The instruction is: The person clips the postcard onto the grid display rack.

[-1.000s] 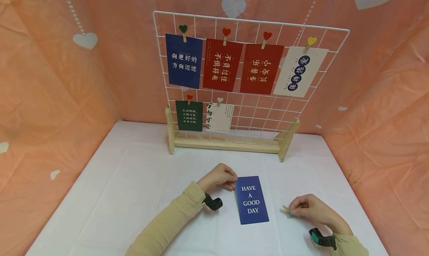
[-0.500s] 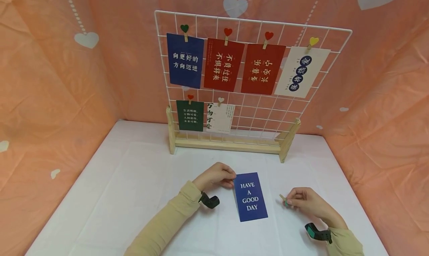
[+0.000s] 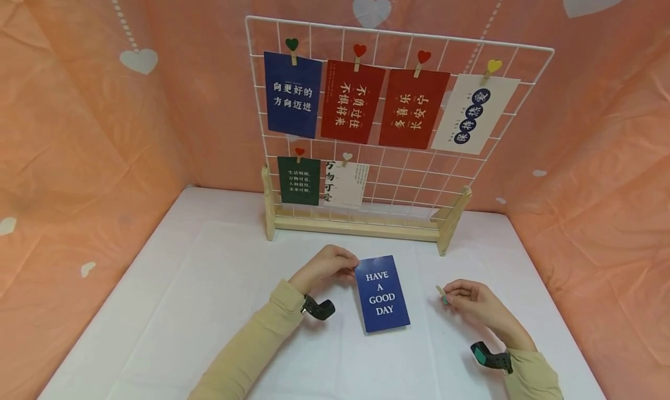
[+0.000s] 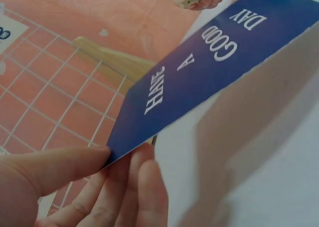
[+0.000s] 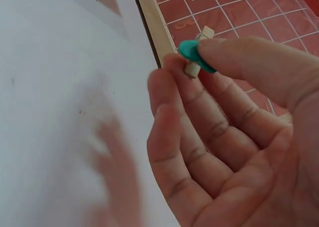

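Note:
My left hand (image 3: 327,267) pinches the upper left corner of a blue card (image 3: 382,295) lettered HAVE A GOOD DAY. In the left wrist view the thumb lies on the card's printed face (image 4: 199,62) and the fingers are behind it; the card is tilted and casts a shadow on the white cloth. To the right of the card, my right hand (image 3: 478,304) pinches a small wooden clothespin (image 3: 442,293) with a teal ornament (image 5: 192,52) on it. Thumb and fingertips close on the clothespin in the right wrist view.
Behind the hands stands a white wire grid rack (image 3: 408,179) on a wooden base (image 3: 356,229). Heart-topped clothespins hold several cards on it, among them a red card (image 3: 413,108) and a green card (image 3: 299,181). Orange cloth (image 3: 94,127) surrounds the white table (image 3: 209,260).
The left hand has lifted the blue card and moved it away from me and slightly left. The right hand has moved forward and a little left with the clothespin.

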